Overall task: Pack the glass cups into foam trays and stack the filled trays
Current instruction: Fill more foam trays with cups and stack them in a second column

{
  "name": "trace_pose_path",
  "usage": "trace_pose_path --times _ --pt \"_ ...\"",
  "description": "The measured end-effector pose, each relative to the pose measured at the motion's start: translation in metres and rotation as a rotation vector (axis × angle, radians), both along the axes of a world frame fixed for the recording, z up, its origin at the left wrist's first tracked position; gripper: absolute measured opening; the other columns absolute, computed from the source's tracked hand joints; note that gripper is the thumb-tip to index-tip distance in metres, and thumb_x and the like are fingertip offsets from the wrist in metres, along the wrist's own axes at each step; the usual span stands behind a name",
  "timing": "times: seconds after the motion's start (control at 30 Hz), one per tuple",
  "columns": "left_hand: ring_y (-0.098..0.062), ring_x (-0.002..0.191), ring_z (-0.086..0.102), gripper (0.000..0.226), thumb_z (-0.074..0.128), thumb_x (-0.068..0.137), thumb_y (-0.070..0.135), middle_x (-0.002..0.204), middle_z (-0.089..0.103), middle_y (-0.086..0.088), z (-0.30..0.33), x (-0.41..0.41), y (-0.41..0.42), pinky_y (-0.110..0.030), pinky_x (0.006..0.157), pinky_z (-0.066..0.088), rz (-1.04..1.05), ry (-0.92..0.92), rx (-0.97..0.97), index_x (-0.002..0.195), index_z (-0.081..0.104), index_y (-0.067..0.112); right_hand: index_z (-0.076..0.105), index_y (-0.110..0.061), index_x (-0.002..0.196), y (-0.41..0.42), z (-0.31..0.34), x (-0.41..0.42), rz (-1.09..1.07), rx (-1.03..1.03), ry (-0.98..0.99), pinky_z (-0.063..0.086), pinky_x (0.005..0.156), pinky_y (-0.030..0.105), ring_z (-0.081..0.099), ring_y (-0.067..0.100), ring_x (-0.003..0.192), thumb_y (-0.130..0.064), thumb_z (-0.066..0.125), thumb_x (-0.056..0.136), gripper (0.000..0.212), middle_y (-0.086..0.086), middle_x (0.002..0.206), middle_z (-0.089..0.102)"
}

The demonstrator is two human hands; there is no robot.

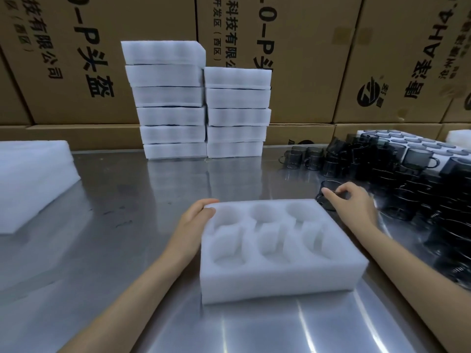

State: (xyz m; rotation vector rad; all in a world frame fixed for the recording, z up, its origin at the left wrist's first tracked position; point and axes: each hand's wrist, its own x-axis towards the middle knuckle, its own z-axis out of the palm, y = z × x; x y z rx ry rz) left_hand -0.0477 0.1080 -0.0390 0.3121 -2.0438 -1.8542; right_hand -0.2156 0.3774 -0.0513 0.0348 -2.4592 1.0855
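Left hand [196,220] rests flat against foam tray [275,250] left edge, steadying it; right hand [354,202] pinches glass cup [328,192] beside tray's far-right corner, for loading.

one open white foam tray [280,271] lies on the steel table; it has six round pockets, three in the far row and three in the near row, and none holds a cup. behind it stand two stacks of closed white foam trays: the left, taller stack [168,100] counts six, the right stack [238,112] five, eleven in all. one pile of flat white foam sheets [33,179] sits at the left; the number of sheets cannot be told. the smoky dark glass cups with handles [397,179] at the right are too many and too overlapped to count, several dozen at least. two hands are in view, and one dark glass cup [328,192] is under the right one.
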Motion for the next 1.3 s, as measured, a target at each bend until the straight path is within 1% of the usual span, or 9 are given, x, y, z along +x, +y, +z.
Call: trace_pose_path --times 0.1,0.23,0.37,0.5,0.67,0.77,1.0,1.17,1.3 --pt "0.003 0.076 0.060 0.020 0.044 0.097 0.017 0.093 0.065 0.009 -0.002 -0.001 -0.001 -0.006 0.061 0.045 -0.004 0.017 -0.035 0.104 0.063 0.018 0.059 -0.015 0.075 -0.007 0.020 0.020 0.151 -0.195 0.072 0.040 0.065 0.031 0.054 0.015 0.071 -0.042 0.066 0.083 0.028 -0.002 0.072 0.058" --pt "0.017 0.079 0.055 0.025 0.039 0.099 0.024 0.102 0.061 0.015 -0.002 -0.002 -0.001 0.000 0.068 0.041 -0.015 0.024 -0.121 0.102 0.064 0.023 0.060 -0.024 0.081 -0.042 0.068 0.062 0.424 -0.306 0.247 0.049 0.069 0.024 0.061 0.000 0.073 -0.039 0.072 0.079 0.019 -0.011 0.081 0.064" --pt "-0.018 0.109 0.059 0.038 0.031 0.101 0.030 0.112 0.066 -0.004 0.000 -0.004 0.000 -0.035 0.099 0.044 -0.028 0.025 -0.051 0.110 0.064 0.014 0.049 -0.035 0.128 -0.095 0.077 0.103 0.653 0.014 0.001 0.050 0.078 0.029 0.058 0.006 0.092 -0.068 0.063 0.068 0.069 -0.010 0.108 0.057" --pt "-0.034 0.120 0.054 0.041 0.025 0.103 0.033 0.105 0.065 -0.005 0.006 -0.012 -0.001 -0.046 0.104 0.040 -0.032 -0.026 0.169 0.107 0.060 0.012 0.051 -0.034 0.129 -0.128 0.064 0.120 0.669 0.245 0.028 0.036 0.077 0.020 0.049 0.002 0.093 -0.065 0.058 0.077 0.061 -0.013 0.109 0.047" --pt "-0.024 0.106 0.062 0.047 0.028 0.101 0.040 0.096 0.072 0.001 -0.007 -0.004 -0.003 -0.054 0.106 0.037 -0.087 0.057 0.089 0.089 0.073 0.032 0.046 -0.035 0.132 -0.133 0.060 0.120 0.670 0.278 0.035 0.040 0.089 0.027 0.051 0.013 0.108 -0.061 0.058 0.081 0.059 -0.013 0.116 0.045" --pt "-0.022 0.103 0.064 0.044 0.031 0.100 0.041 0.098 0.073 -0.001 -0.007 -0.005 -0.003 -0.051 0.103 0.041 -0.066 0.062 0.101 0.088 0.073 0.036 0.045 -0.035 0.135 -0.132 0.058 0.120 0.691 0.306 0.030 0.040 0.092 0.027 0.050 0.013 0.111 -0.059 0.059 0.081 0.061 -0.014 0.118 0.044" --pt "-0.025 0.111 0.057 0.035 0.033 0.101 0.027 0.125 0.059 -0.018 -0.001 -0.011 -0.004 -0.043 0.105 0.039 -0.086 0.015 0.092 0.105 0.064 0.011 0.044 -0.036 0.134 -0.133 0.056 0.121 0.686 0.460 0.019 0.038 0.080 0.027 0.052 0.014 0.106 -0.060 0.055 0.083 0.058 -0.014 0.117 0.043" --pt "-0.001 0.109 0.057 0.027 0.039 0.099 0.030 0.114 0.064 0.009 -0.006 0.001 -0.003 -0.016 0.091 0.043 -0.056 0.169 0.035 0.107 0.065 0.026 0.029 -0.033 0.146 -0.124 0.055 0.125 0.725 0.468 0.038 0.030 0.105 0.026 0.031 0.006 0.133 -0.060 0.047 0.088 0.067 -0.018 0.144 0.032" --pt "0.009 0.133 0.031 0.038 0.037 0.094 0.031 0.138 0.047 0.019 -0.006 0.011 -0.011 -0.010 0.109 0.021 -0.037 0.379 -0.419 0.130 0.049 0.032 0.017 -0.028 0.151 -0.113 0.053 0.130 0.818 0.592 0.038 0.005 0.116 0.023 0.002 -0.002 0.142 -0.046 0.027 0.099 0.056 -0.018 0.157 0.010"
